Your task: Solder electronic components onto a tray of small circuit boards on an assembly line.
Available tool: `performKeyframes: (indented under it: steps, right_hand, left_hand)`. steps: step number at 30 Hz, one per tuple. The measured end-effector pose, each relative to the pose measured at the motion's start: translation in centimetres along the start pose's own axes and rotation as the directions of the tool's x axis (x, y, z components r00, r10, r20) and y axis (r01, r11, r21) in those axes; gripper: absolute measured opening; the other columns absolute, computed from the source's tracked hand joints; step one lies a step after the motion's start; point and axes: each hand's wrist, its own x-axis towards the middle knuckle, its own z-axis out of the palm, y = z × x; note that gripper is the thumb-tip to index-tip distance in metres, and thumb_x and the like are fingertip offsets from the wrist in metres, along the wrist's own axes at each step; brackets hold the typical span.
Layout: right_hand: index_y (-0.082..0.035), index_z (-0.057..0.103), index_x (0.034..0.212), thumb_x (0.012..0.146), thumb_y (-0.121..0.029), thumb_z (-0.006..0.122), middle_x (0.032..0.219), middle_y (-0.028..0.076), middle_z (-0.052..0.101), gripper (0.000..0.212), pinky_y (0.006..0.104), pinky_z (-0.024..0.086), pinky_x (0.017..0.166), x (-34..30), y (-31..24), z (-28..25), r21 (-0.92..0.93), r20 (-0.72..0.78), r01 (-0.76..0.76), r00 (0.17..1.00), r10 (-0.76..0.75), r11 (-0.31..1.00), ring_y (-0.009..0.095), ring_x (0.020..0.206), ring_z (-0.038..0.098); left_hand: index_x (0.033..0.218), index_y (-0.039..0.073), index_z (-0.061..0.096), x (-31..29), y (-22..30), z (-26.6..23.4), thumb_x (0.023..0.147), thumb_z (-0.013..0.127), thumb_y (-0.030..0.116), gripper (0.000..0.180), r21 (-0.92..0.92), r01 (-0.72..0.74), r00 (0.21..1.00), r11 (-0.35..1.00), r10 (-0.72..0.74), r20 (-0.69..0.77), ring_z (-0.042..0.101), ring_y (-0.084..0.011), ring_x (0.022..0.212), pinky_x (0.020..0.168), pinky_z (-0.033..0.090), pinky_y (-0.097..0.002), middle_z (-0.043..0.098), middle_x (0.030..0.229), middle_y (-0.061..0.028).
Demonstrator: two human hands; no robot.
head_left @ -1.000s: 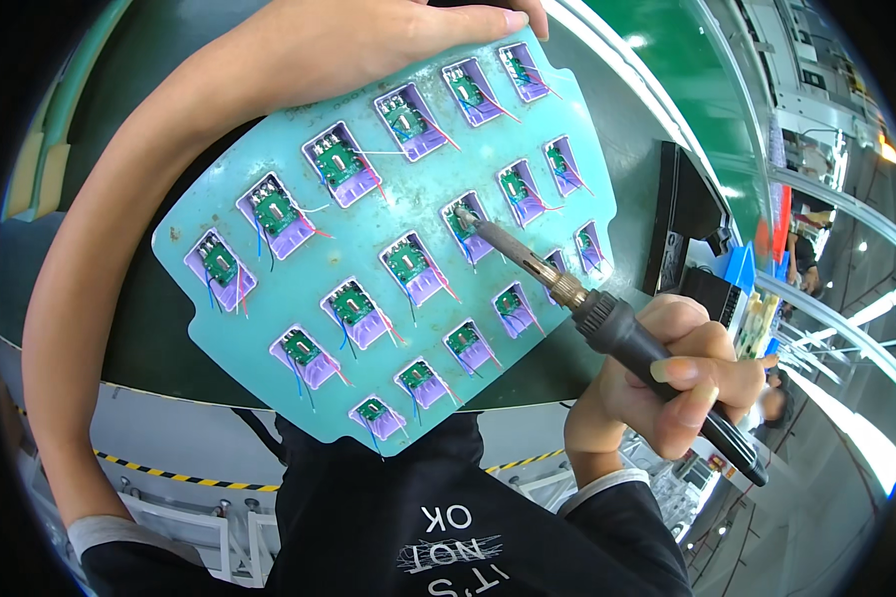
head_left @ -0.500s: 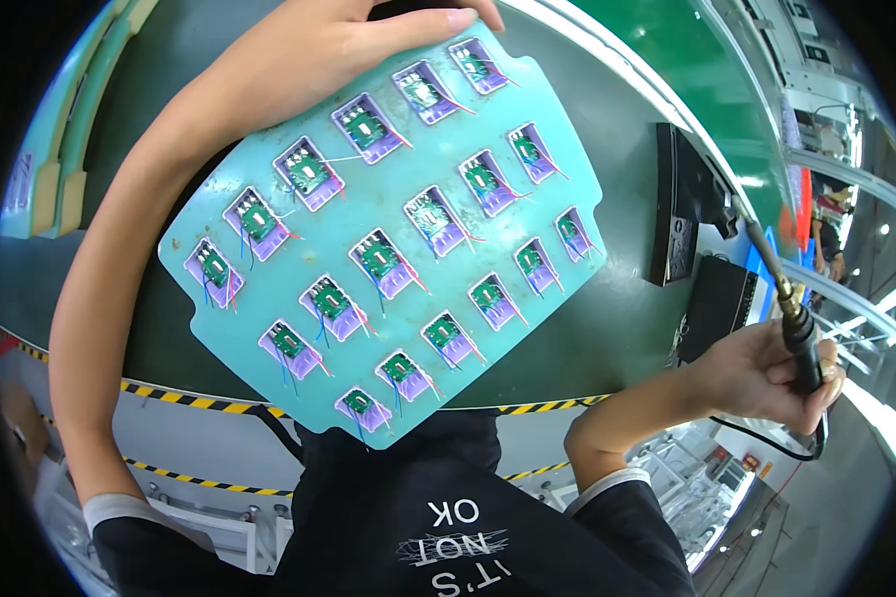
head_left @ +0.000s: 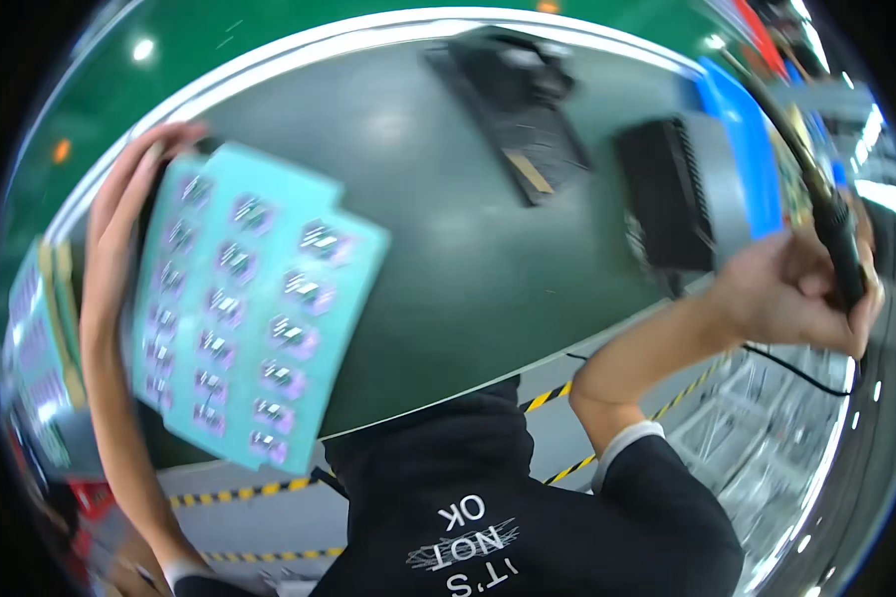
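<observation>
Teal board [head_left: 271, 261] at left of frame, tilted, its near end reaching past the table's front edge; whether it touches the tabletop cannot be told. It carries rows of purple housings [head_left: 289, 333] with small circuit boards inside; detail lost to blur. Left hand [head_left: 137, 179]: curled at the board's upper-left corner, holding it, forearm along its left side. Right hand [head_left: 801, 289], right of frame: closed around a soldering iron [head_left: 838, 244], tip pointing to upper right, well apart from the board. Black cable [head_left: 796, 368] below that hand. Dark green table [head_left: 418, 269] spans centre; on it, black box [head_left: 657, 189] beside a blue bin [head_left: 742, 149], and a black device [head_left: 508, 109] at upper centre. More boards [head_left: 45, 348] at far left.
</observation>
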Motion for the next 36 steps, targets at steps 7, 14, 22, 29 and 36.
performKeyframes:
  steps: [7,14,22,29,36]
  right_hand:
    - [-0.01,0.042,0.056,0.08,-0.029,0.042,0.048,-0.003,0.025,0.03,0.0202,0.018,0.036,0.2,-4.9,-4.8,-0.002,-0.082,-0.07,0.994,0.07,0.998,0.006,0.036,0.019]
    - [-0.013,0.032,0.051,0.08,-0.03,0.042,0.046,-0.003,0.023,0.035,0.0199,0.016,0.036,1.3,-7.7,-7.3,0.067,-0.043,-0.093,0.994,0.096,0.993,0.007,0.035,0.018]
    - [-0.007,0.049,0.062,0.077,-0.026,0.046,0.043,-0.002,0.025,0.025,0.0206,0.016,0.038,1.1,-9.2,-8.2,0.177,0.004,-0.169,0.985,0.172,0.969,0.007,0.038,0.016]
    - [-0.007,0.051,0.065,0.077,-0.028,0.044,0.044,-0.002,0.026,0.025,0.0206,0.015,0.038,-0.4,-8.2,-7.9,0.173,-0.05,-0.082,0.995,0.092,0.981,0.007,0.039,0.019]
    - [-0.006,0.053,0.068,0.077,-0.029,0.042,0.045,-0.003,0.028,0.026,0.0205,0.015,0.038,-1.8,-7.3,-5.6,0.213,-0.005,-0.043,0.999,0.046,0.976,0.007,0.04,0.022]
  left_hand:
    - [0.101,-0.002,0.058,-0.4,11.4,8.5,0.077,0.056,0.003,0.025,0.511,-0.277,0.953,0.814,0.165,0.253,0.056,-0.0237,0.094,0.081,0.043,-0.0343,0.059,0.1,-0.013]
    - [0.097,0.001,0.054,1.3,10.8,24.5,0.076,0.06,0.009,0.024,0.52,-0.772,0.625,0.366,0.291,0.724,0.056,-0.0215,0.079,0.063,0.049,-0.0312,0.052,0.093,-0.0079]
    - [0.094,0.0,0.053,1.1,9.7,26.2,0.063,0.062,0.005,0.033,0.659,-0.731,0.676,0.178,0.321,0.663,0.056,-0.0161,0.074,0.056,0.048,-0.0251,0.051,0.084,-0.0057]
    - [0.092,0.003,0.054,-2.2,9.9,22.2,0.081,0.058,0.013,0.015,0.693,-0.619,0.785,0.369,0.273,0.556,0.054,-0.0201,0.072,0.055,0.047,-0.0311,0.049,0.078,-0.0072]
    - [0.075,0.004,0.044,-5.3,11.4,21.0,0.079,0.063,0.036,0.037,0.917,-0.166,0.981,0.363,0.153,0.117,0.054,-0.0188,0.065,0.045,0.046,-0.028,0.047,0.073,-0.0063]
